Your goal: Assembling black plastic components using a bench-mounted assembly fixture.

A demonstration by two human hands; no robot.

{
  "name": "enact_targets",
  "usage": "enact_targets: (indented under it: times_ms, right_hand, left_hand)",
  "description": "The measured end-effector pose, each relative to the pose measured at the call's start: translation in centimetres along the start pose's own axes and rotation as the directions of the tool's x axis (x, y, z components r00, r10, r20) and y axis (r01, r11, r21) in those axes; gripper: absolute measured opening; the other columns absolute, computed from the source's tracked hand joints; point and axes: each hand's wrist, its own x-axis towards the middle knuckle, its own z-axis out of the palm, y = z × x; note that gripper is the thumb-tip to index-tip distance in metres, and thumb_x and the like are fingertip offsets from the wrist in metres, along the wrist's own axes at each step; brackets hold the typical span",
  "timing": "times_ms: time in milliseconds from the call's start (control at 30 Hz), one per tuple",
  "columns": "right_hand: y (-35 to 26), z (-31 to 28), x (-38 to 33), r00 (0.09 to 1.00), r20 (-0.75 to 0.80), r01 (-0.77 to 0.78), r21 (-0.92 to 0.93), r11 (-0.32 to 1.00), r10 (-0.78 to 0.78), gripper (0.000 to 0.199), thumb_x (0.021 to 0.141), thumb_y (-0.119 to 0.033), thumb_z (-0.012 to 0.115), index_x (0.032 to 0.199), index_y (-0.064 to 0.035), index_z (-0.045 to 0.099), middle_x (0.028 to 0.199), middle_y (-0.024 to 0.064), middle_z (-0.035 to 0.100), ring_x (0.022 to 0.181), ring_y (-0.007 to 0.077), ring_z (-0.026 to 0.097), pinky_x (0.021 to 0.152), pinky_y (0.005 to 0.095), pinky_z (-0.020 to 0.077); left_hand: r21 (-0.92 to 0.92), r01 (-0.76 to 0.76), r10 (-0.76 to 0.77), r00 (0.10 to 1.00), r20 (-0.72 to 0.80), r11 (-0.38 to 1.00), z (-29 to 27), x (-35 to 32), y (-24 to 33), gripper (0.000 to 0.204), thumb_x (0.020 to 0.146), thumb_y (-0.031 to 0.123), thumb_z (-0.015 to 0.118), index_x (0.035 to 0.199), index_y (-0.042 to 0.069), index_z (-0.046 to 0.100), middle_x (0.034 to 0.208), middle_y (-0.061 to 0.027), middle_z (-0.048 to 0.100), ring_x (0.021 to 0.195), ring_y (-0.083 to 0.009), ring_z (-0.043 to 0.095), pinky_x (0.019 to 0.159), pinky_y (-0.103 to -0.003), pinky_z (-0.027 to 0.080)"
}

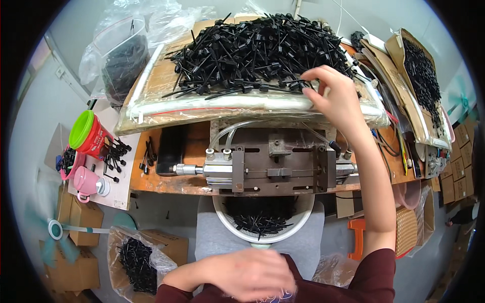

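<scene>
A large heap of black plastic pieces, each with a thin stem and a blocky head, lies on a plastic-wrapped cardboard tray. At the heap's front right edge is my right hand, its thumb and forefinger apart around the pieces there; nothing is plainly held. Close to my body, above my lap, my left hand is smeared by motion and its fingers are hard to make out. Between the hands stands a metal clamping fixture with air hoses; a small grey block sits at its middle.
Under the fixture, a white basket of black pieces rests on my lap. To the left are a red bucket with green rim, a pink cup and a bag of pieces. An open carton of pieces stands right.
</scene>
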Motion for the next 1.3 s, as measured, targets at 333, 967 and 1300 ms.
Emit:
enact_targets:
  times_ms: [333,967,1300]
  right_hand:
    - [1.2,2.0,4.9,0.951,0.269,-0.088,-0.233,0.968,0.151,0.029,0.071,-0.012,0.071,0.097,0.0006,0.065,0.091,0.0173,0.070,0.090,0.0303,0.067,0.083,0.0373,0.0524]
    - [1.4,-2.6,3.4,0.857,0.397,-0.512,0.726,0.458,0.329,0.018,0.084,-0.017,0.070,0.091,-0.0009,0.066,0.065,-0.0031,0.055,0.053,0.0023,0.050,0.048,0.0169,0.0359]
    - [-7.2,-0.9,-9.7,0.688,0.666,-0.722,0.671,0.172,0.287,0.018,0.092,-0.009,0.063,0.105,0.0043,0.063,0.075,0.0037,0.063,0.053,0.0051,0.055,0.045,0.0187,0.0446]
  left_hand:
    - [0.168,0.177,-0.124,0.951,-0.284,0.970,-0.8,-1.8,-1.3,0.018,0.077,0.005,0.074,0.096,0.003,0.072,0.093,-0.0078,0.072,0.079,-0.0221,0.068,0.068,-0.032,0.052]
    - [0.598,0.395,0.243,0.654,-0.716,0.697,-7.6,5.8,-3.3,0.041,0.075,-0.005,0.073,0.115,0.000,0.065,0.107,-0.0126,0.065,0.086,-0.0174,0.065,0.071,-0.027,0.055]
    - [0.561,0.360,0.130,0.747,-0.652,0.745,-4.6,3.1,-3.7,0.037,0.067,0.001,0.081,0.102,0.003,0.072,0.092,-0.0100,0.069,0.081,-0.0208,0.068,0.067,-0.030,0.056]
